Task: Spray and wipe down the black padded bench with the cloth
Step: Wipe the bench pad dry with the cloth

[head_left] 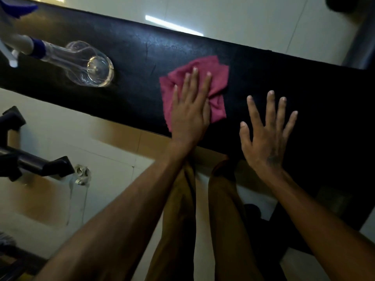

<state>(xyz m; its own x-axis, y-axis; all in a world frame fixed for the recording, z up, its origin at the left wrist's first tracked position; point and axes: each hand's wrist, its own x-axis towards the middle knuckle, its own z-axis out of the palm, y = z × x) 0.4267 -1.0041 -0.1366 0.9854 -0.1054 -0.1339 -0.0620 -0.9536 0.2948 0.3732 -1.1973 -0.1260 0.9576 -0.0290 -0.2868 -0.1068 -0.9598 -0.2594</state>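
Note:
The black padded bench [129,63] runs across the view from upper left to right. A crumpled pink cloth [218,78] lies on its middle. My left hand [190,112] presses flat on the cloth, fingers stretched forward and covering its near-left part. My right hand [265,134] rests flat on the bare padding to the right of the cloth, fingers spread, holding nothing. A clear spray bottle [81,61] with a white and blue trigger head stands on the bench at the left, well apart from both hands.
Pale floor tiles [243,19] show beyond and in front of the bench. Black metal frame parts [36,165] of gym equipment stick out at the lower left. My legs [203,220] stand close against the bench's near edge. A dark upright post [363,47] rises at the far right.

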